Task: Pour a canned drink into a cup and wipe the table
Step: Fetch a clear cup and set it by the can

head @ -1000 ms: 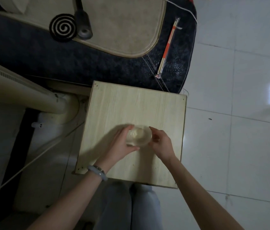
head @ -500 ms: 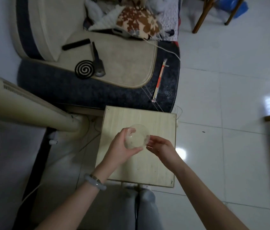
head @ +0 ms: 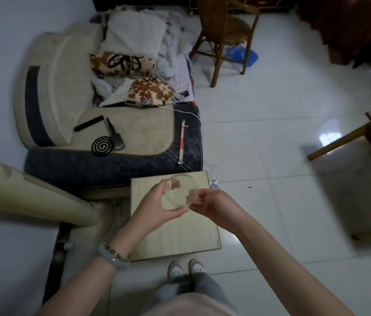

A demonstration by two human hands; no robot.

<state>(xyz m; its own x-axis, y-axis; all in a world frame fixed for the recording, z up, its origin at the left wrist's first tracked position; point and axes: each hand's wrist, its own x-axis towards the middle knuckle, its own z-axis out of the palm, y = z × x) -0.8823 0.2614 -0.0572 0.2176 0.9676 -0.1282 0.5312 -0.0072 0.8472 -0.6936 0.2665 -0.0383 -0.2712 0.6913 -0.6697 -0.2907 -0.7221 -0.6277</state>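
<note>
Above the wooden table (head: 180, 236), a clear cup (head: 178, 193) is held tilted; the left hand (head: 155, 208) wraps its side and the right hand (head: 212, 206) pinches its rim. It looks empty, though the transparent wall blurs its outline.

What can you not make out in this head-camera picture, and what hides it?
Head view: whether the clear cup holds liquid; its transparent wall and the dim light hide that.
Head view: the middle of the table, covered by the left hand and right hand.
Head view: the back of the chair, cut off by the top edge.
</note>
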